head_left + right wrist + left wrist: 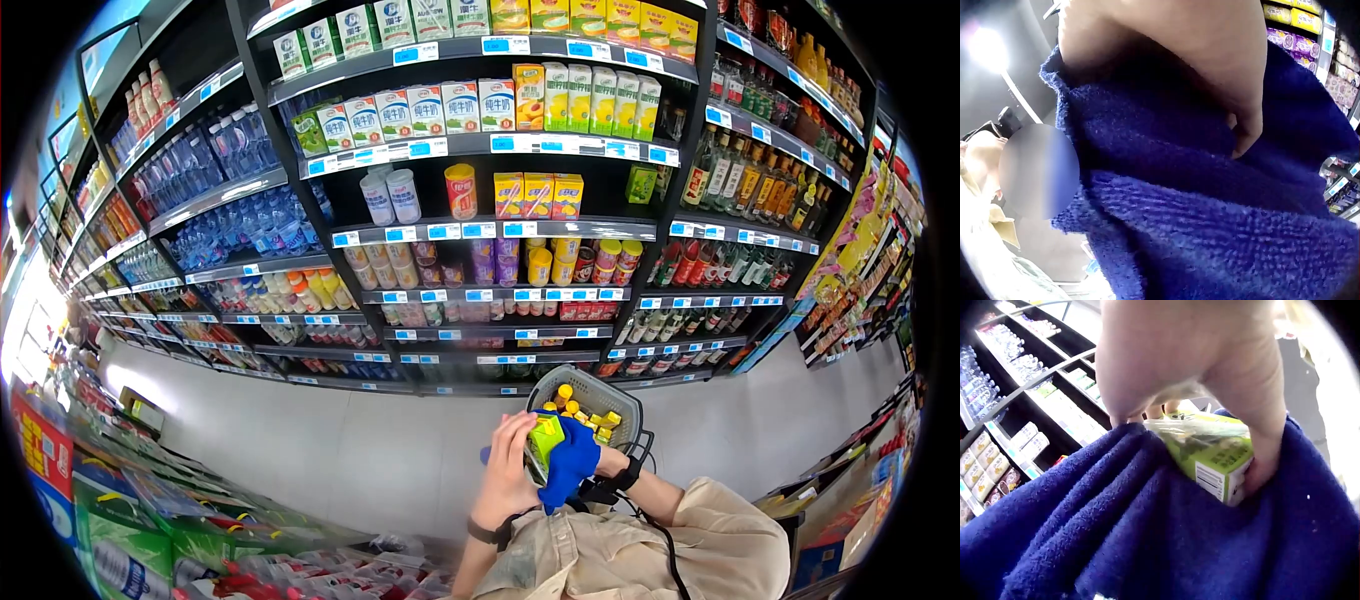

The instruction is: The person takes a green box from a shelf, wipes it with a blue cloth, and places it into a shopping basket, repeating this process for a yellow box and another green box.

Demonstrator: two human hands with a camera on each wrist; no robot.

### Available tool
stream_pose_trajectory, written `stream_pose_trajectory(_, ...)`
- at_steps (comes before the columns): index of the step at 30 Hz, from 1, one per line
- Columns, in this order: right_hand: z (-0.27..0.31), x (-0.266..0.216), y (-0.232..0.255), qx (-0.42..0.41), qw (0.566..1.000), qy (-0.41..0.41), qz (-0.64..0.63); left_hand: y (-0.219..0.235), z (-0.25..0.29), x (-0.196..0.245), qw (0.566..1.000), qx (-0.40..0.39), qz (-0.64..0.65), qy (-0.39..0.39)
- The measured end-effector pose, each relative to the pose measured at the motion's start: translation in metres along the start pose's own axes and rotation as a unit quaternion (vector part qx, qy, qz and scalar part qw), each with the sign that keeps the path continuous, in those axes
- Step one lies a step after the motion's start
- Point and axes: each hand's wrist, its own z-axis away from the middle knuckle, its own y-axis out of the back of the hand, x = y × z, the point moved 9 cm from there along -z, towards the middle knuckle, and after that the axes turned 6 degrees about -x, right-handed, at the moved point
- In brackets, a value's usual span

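A blue cloth (572, 458) hangs between the two hands, close to the body. The left hand (505, 470) grips a green carton (547, 434); in the left wrist view, its thumb and fingers hold the carton (1215, 457) from both sides, with the blue cloth (1116, 519) below and around it. The right hand (608, 461) is mostly behind the cloth in the head view. In the right wrist view, the right hand (1179, 56) lies over the cloth (1222, 244) with fingers bent into it; most of its fingertips are hidden.
A grey basket (626, 404) with several yellow items stands just beyond the hands. Shelves (480, 232) of cartons, cans and bottles run across the far side of the aisle. Packaged goods (130, 540) line the near left, and more shelves stand at the right.
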Motion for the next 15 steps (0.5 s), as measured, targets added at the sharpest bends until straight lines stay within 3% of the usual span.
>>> stream_pose_trajectory(4,-0.010,-0.022,-0.015,-0.049,0.995,0.044,-0.074,-0.001,0.002,0.002,1.000,-0.011,0.007,-0.004)
stream_pose_trajectory(5,-0.010,-0.026,-0.018,-0.039,0.997,0.038,-0.061,0.000,0.002,0.003,1.000,-0.014,0.003,-0.002)
stream_pose_trajectory(7,-0.004,-0.028,-0.024,-0.021,0.987,-0.004,-0.157,-0.001,0.002,0.003,1.000,-0.027,-0.010,-0.001)
stream_pose_trajectory(12,-0.002,0.003,-0.016,0.002,0.955,-0.033,-0.294,-0.001,-0.001,0.011,0.999,-0.035,-0.039,-0.002)
stream_pose_trajectory(15,0.001,0.025,-0.008,0.062,0.960,-0.064,-0.265,-0.003,0.005,-0.002,0.998,0.004,-0.069,0.014)
